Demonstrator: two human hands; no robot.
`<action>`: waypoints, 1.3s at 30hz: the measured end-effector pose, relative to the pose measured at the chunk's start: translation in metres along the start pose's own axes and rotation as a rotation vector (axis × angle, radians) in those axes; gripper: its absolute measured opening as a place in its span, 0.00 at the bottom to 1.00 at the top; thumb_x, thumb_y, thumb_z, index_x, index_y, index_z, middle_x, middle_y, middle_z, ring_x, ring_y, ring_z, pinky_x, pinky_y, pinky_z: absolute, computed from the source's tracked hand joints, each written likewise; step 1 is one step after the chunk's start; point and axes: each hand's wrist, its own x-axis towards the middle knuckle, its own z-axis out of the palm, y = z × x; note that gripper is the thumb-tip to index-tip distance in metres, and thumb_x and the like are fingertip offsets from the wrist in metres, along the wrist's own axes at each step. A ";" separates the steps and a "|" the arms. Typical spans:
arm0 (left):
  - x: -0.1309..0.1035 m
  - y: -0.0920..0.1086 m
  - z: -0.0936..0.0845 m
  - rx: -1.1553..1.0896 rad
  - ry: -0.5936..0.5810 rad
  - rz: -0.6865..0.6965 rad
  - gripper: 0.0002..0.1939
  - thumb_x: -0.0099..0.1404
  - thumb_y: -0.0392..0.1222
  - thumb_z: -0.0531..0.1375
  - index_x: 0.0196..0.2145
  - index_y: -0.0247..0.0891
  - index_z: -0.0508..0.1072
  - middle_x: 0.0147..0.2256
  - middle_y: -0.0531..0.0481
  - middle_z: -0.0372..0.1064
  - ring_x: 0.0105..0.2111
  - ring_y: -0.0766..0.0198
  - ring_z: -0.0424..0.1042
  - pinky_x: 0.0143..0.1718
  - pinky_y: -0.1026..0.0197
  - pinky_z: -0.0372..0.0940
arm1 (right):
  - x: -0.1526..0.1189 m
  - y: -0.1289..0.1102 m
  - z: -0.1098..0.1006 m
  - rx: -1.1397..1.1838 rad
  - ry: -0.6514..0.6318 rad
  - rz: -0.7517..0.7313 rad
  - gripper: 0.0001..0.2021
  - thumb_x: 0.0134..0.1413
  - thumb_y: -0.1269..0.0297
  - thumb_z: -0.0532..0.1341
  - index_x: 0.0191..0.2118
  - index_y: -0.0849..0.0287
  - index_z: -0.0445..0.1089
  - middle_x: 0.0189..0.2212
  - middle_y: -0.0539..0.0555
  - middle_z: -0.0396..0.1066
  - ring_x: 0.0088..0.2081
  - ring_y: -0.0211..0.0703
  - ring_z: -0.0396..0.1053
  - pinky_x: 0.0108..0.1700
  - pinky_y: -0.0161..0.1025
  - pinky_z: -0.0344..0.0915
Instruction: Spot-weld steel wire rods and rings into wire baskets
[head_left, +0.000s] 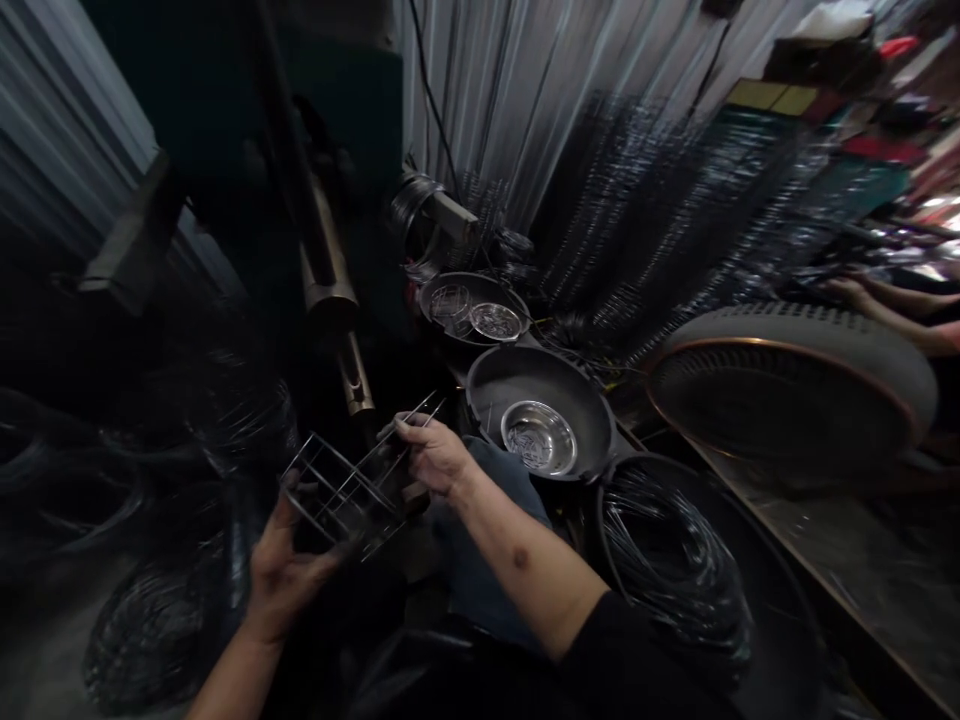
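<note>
A wire frame (341,490) of thin crossed metal rods is between my hands, below a machine's metal post (354,375). My left hand (289,565) grips its left and lower edge, thumb up and fingers under it. Pinched at the frame's upper right is my right hand (431,450), its fingers closed around thin rods that stick out past them. A steel bowl (538,438) with small metal pieces sits in a dark round pan (577,400) right of my right hand.
Behind is another pan (442,285) with a shiny dish (495,321). Looped wire (675,560) fills a large pan at the lower right. A round fan (795,390) stands at the right. Stacked wire pieces (675,210) lean on the corrugated wall. Another person's arm (900,305) shows at the far right.
</note>
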 end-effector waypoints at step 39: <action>0.092 -0.005 0.011 0.164 0.052 0.078 0.49 0.50 0.61 0.65 0.63 0.35 0.54 0.56 0.36 0.61 0.54 0.46 0.66 0.55 0.48 0.62 | 0.063 -0.021 0.052 0.127 0.101 -0.340 0.11 0.57 0.68 0.60 0.27 0.57 0.56 0.17 0.41 0.58 0.15 0.27 0.44 0.21 0.30 0.50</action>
